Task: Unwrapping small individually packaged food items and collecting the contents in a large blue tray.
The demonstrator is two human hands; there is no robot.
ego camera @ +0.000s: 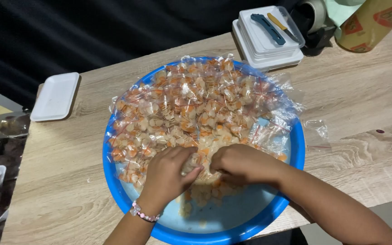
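1 blue basin (296,149) w/ too many snack bags (196,104) to count; left hand (166,174) & right hand (241,163), both curled around 1 bag (200,165).

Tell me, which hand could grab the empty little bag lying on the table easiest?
Probably the right hand. The empty clear bag lies on the table on that hand's side, just outside the blue basin. The left hand would have to cross over.
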